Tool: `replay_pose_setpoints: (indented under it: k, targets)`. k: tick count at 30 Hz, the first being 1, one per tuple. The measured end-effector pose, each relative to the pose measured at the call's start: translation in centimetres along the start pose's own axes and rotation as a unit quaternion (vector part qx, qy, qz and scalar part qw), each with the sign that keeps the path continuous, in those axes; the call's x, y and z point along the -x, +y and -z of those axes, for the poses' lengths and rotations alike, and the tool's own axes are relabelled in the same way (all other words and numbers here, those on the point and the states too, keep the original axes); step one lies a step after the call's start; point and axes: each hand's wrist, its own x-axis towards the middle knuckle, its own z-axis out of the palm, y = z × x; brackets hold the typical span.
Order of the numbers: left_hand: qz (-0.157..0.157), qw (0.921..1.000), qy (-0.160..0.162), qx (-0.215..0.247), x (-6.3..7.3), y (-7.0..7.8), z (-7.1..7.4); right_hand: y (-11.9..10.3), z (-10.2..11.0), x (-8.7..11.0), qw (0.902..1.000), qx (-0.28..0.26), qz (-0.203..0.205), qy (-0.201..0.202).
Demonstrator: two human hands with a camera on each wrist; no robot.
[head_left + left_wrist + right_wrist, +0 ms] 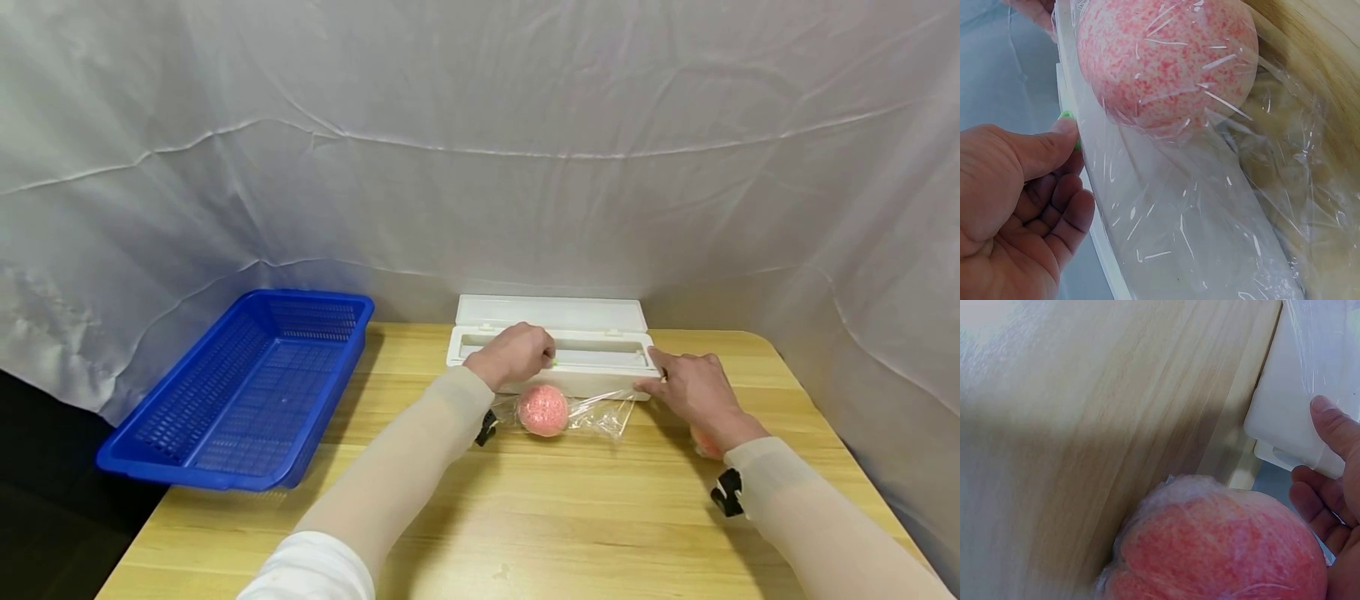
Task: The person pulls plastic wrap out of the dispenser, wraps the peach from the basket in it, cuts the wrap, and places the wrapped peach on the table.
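A white cling film dispenser point(573, 382) lies at the far side of the table with its lid point(555, 312) raised. My left hand point(517, 354) is over its front edge, pinching a small green slide cutter point(1066, 115) between thumb and finger. At the right end, my right hand point(697, 387) grips the dispenser, thumb on the front face and fingers round the corner. Clear film point(611, 412) hangs from the front over a pink-speckled peach point(543, 410). Beside my right wrist sits a redder peach point(1229, 550) wrapped in film, mostly hidden by that wrist in the head view.
A blue plastic basket point(300, 433) with mesh sides stands on the left of the wooden table point(570, 533). Grey cloth point(525, 208) hangs right behind the table and along its right side.
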Motion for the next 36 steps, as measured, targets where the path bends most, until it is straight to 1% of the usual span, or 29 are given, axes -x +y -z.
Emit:
replay_pose_setpoints:
  k: [7, 11, 19, 30, 36]
  targets:
    - [-0.003, 1.0, 0.001, 0.005, 0.3, -0.6, 0.0, 0.1, 0.0, 0.1, 1.0, 0.0, 0.004, 0.007]
    - [-0.003, 1.0, 0.007, 0.0, 0.6, -1.0, 0.1, 0.1, -0.1, 0.0, 1.0, -0.001, -0.001, 0.001]
    - [0.003, 1.0, 0.005, 0.008, 1.3, -1.6, 0.3, 0.0, 0.0, 0.1, 1.0, -0.002, -0.004, -0.003]
    - [0.008, 0.9998, 0.017, -0.004, 2.8, -3.6, 0.5, 0.1, -0.1, 0.0, 1.0, 0.004, 0.0, -0.003]
    - [0.005, 0.9997, 0.025, 0.001, 3.7, -4.5, 0.7, 0.1, -0.1, 0.0, 1.0, 0.003, -0.002, -0.008]
